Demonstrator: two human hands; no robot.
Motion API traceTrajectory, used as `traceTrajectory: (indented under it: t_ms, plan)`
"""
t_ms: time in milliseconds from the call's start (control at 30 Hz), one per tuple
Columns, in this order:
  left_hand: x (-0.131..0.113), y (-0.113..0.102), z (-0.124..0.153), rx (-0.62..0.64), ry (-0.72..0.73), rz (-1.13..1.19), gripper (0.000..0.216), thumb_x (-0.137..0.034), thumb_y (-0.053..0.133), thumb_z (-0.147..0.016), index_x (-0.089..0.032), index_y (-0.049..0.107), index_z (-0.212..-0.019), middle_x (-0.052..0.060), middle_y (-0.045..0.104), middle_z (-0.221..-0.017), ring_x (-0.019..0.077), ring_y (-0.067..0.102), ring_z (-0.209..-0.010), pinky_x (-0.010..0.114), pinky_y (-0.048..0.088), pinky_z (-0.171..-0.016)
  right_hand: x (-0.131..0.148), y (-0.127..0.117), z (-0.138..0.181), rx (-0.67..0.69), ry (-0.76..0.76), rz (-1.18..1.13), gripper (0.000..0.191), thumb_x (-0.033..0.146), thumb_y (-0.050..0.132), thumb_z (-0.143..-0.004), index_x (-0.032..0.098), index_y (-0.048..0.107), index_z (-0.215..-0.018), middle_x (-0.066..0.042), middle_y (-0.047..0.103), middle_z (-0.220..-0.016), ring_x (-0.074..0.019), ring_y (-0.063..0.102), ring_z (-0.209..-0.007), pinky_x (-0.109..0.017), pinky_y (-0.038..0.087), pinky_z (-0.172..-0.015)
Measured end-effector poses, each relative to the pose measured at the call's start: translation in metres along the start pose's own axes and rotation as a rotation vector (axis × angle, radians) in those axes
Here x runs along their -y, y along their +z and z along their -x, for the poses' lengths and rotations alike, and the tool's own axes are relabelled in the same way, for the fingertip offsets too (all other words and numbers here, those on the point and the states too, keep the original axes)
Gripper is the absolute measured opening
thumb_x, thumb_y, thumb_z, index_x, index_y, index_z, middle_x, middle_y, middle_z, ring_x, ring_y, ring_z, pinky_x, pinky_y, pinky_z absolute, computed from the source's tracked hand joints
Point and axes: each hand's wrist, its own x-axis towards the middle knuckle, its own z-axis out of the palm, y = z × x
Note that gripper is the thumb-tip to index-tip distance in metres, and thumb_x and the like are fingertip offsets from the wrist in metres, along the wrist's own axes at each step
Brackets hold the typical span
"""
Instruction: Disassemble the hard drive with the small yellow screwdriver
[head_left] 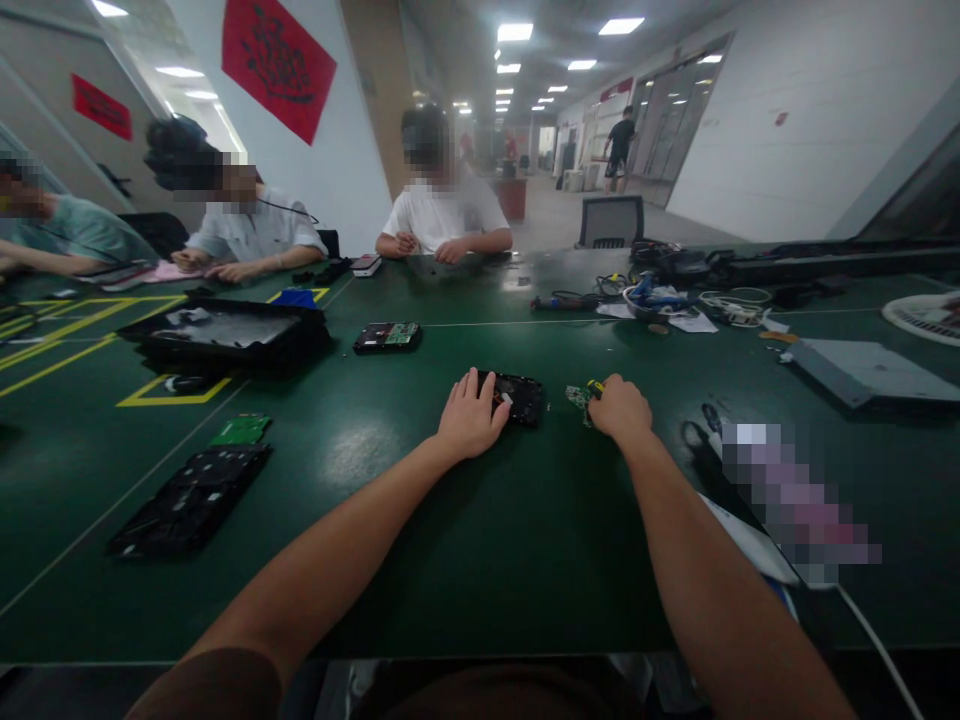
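Note:
My left hand (471,415) lies on the left side of a black device housing (527,400), fingers spread and pressed lightly over it. Small parts and a pale piece show inside the housing beside my thumb. To its right, my right hand (624,405) is closed round a yellow-and-black tool (596,388), mostly hidden by the fingers. A small green circuit board (577,397) is at those fingertips; whether they also grip it I cannot tell.
Another opened device (388,337) lies beyond my left hand. At left are a black casing (191,500), a green board (241,430) and a black tray (225,335). A grey metal box (874,372) and cables (664,298) occupy the right. Several people (442,215) sit opposite.

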Motion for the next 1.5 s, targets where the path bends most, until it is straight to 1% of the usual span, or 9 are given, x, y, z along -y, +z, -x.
traceTrajectory:
  t_ms: [233,433,500,800,900,1067,1200,1300,1500]
  plan:
    - [-0.022,0.006,-0.008,-0.002,0.012,0.012,0.077,-0.064,0.025,-0.105,-0.016,0.034,-0.165,0.019,0.026,-0.173,0.0392,0.024,-0.16,0.056,0.024,-0.128,-0.003,-0.009,0.001,-0.036,-0.028,0.096,0.031,0.021,0.056,-0.097,0.013,0.069,-0.123,-0.023,0.07,-0.121,-0.0352,0.071,-0.114,-0.042,0.056,-0.091]
    - [-0.037,0.015,-0.014,-0.019,-0.019,0.039,0.078,-0.065,0.022,-0.104,-0.019,0.033,-0.166,0.017,0.026,-0.174,0.04,0.024,-0.16,0.059,0.026,-0.127,-0.012,-0.007,-0.008,0.065,0.007,0.026,0.047,0.054,0.063,-0.097,0.016,0.068,-0.124,-0.02,0.071,-0.124,-0.0347,0.069,-0.118,-0.043,0.056,-0.093]
    - [-0.038,0.017,-0.017,-0.015,-0.032,0.037,0.075,-0.063,0.023,-0.104,-0.021,0.032,-0.167,0.016,0.026,-0.174,0.0403,0.028,-0.159,0.059,0.027,-0.126,-0.015,-0.002,-0.011,0.076,-0.006,0.013,0.047,0.052,0.063,-0.097,0.016,0.066,-0.127,-0.02,0.071,-0.125,-0.0337,0.069,-0.118,-0.042,0.055,-0.093]
    - [0.013,0.001,-0.016,-0.036,0.086,-0.036,0.069,-0.044,0.035,-0.104,-0.016,0.03,-0.167,0.012,0.031,-0.173,0.0333,0.022,-0.162,0.05,0.014,-0.133,-0.02,-0.001,-0.014,0.042,0.032,-0.005,0.04,0.036,0.058,-0.1,0.012,0.062,-0.131,-0.023,0.069,-0.124,-0.0358,0.07,-0.116,-0.043,0.056,-0.091]
    - [0.027,-0.006,0.0,-0.131,-0.05,-0.085,0.072,-0.052,0.031,-0.106,-0.008,0.034,-0.162,0.021,0.036,-0.168,0.0361,0.026,-0.159,0.051,0.016,-0.132,-0.016,-0.005,-0.011,0.023,0.063,-0.018,0.036,0.032,0.058,-0.1,0.013,0.063,-0.129,-0.024,0.07,-0.123,-0.0344,0.071,-0.115,-0.042,0.055,-0.092]
    - [0.005,-0.003,0.034,-0.075,-0.065,-0.048,0.103,-0.082,0.033,-0.094,-0.005,0.03,-0.163,0.027,0.038,-0.165,0.042,0.033,-0.154,0.052,0.028,-0.127,-0.011,-0.008,-0.007,0.022,0.034,0.012,0.039,0.038,0.058,-0.1,0.013,0.065,-0.13,-0.024,0.069,-0.126,-0.0358,0.069,-0.118,-0.044,0.055,-0.093]
    - [-0.016,0.0,0.034,-0.037,-0.128,0.022,0.125,-0.092,0.048,-0.08,-0.002,0.024,-0.164,0.031,0.042,-0.16,0.047,0.039,-0.149,0.055,0.032,-0.123,-0.013,-0.015,-0.005,0.168,0.029,0.026,0.071,0.07,0.067,-0.088,0.01,0.069,-0.126,-0.025,0.072,-0.121,-0.0397,0.069,-0.117,-0.046,0.057,-0.091]
    - [-0.009,-0.002,0.025,-0.043,-0.106,0.064,0.116,-0.083,0.052,-0.087,0.0,0.023,-0.163,0.029,0.042,-0.16,0.045,0.039,-0.149,0.055,0.032,-0.123,-0.016,-0.02,-0.005,0.234,0.009,0.064,0.08,0.075,0.077,-0.076,0.01,0.072,-0.121,-0.024,0.073,-0.118,-0.0396,0.071,-0.113,-0.045,0.057,-0.088]
    - [0.03,-0.005,0.024,-0.041,0.059,0.211,0.084,-0.058,0.058,-0.097,-0.007,0.033,-0.16,0.022,0.053,-0.155,0.0355,0.043,-0.148,0.047,0.037,-0.122,-0.018,-0.019,-0.011,0.213,0.013,0.095,0.072,0.067,0.083,-0.074,0.01,0.073,-0.117,-0.023,0.074,-0.116,-0.0397,0.071,-0.111,-0.045,0.058,-0.086]
